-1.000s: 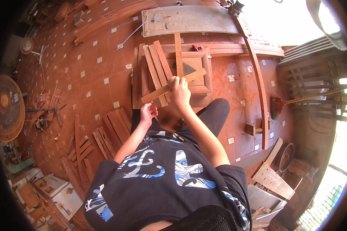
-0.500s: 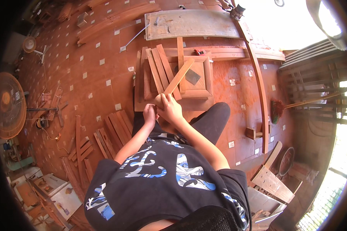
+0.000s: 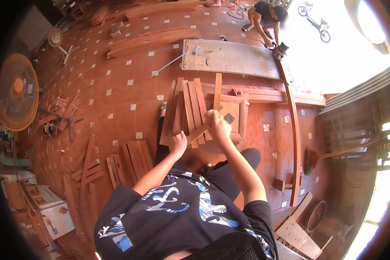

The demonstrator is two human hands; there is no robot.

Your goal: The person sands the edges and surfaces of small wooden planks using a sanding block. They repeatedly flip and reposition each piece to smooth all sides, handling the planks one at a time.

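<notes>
Right hand (image 3: 217,124): grip pinching wood strip (image 3: 197,133); left hand (image 3: 178,144): grip, cannot tell. Loose slats (image 3: 188,104) beneath could skew if strip swings low.

The right grip (image 3: 219,124) is blurred and hides part of the wooden strip (image 3: 197,132); whether the left grip (image 3: 178,144) touches the strip's end is unclear; the co-worker's (image 3: 265,18) dark tool (image 3: 280,50) is too small to identify; the lower edge cuts off the black shirt (image 3: 160,227).
</notes>
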